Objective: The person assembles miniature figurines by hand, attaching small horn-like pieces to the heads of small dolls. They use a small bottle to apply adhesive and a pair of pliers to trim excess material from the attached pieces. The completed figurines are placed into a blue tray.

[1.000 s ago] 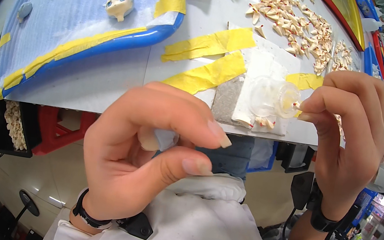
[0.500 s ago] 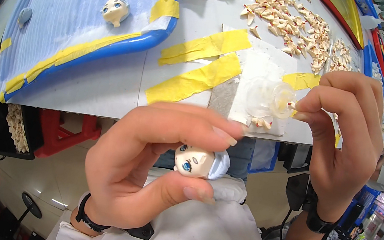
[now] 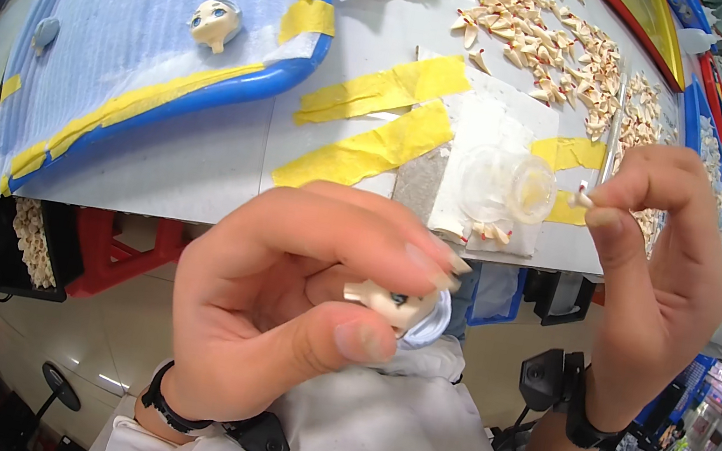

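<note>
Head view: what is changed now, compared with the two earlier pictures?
The right hand has moved rightward, carrying a small red-tipped piece away from the clear plastic cup. The left hand has turned the doll head in its grip. Neither thing was let go. The cup and the blue-rimmed tray stayed in place.

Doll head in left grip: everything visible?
The small doll head looks like painted plastic: smooth cream face, part of one eye, pale blue hair, cream stub opposite the hair. It is tipped sideways, hair toward picture right, held off the table between thumb and fingers of the left grip. They hide the rest.
</note>
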Tool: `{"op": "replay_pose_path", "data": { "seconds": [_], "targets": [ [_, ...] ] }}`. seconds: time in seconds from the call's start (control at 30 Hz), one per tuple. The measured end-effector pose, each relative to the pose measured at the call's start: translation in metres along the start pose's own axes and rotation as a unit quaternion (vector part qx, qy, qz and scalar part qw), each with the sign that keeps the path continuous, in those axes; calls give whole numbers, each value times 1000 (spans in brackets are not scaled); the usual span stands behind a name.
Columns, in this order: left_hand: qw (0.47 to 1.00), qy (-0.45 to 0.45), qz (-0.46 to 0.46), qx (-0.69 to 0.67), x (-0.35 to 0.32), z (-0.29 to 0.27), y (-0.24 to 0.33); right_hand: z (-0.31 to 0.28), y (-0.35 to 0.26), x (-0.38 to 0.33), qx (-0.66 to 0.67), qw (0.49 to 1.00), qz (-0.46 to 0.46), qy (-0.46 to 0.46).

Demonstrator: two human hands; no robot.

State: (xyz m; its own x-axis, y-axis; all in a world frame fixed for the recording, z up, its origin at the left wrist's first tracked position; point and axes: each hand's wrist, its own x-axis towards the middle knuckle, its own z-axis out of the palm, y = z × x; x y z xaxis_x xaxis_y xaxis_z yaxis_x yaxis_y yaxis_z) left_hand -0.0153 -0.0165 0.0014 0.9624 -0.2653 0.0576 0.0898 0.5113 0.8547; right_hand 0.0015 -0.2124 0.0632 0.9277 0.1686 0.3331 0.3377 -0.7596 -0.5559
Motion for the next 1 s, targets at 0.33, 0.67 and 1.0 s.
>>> {"op": "replay_pose_path", "data": {
  "seconds": [0.33, 0.67, 1.0],
  "targets": [
    [992, -59, -66, -87, 2, 10, 5, -15, -24, -17, 352, 883, 311, -30],
    [995, -83, 16, -61, 0, 11, -5, 12, -35, -45, 318, 938, 136, 35],
    [999, -39, -15, 10, -3, 14, 4, 7, -37, -43, 50, 999, -16, -1]
  ]
}}
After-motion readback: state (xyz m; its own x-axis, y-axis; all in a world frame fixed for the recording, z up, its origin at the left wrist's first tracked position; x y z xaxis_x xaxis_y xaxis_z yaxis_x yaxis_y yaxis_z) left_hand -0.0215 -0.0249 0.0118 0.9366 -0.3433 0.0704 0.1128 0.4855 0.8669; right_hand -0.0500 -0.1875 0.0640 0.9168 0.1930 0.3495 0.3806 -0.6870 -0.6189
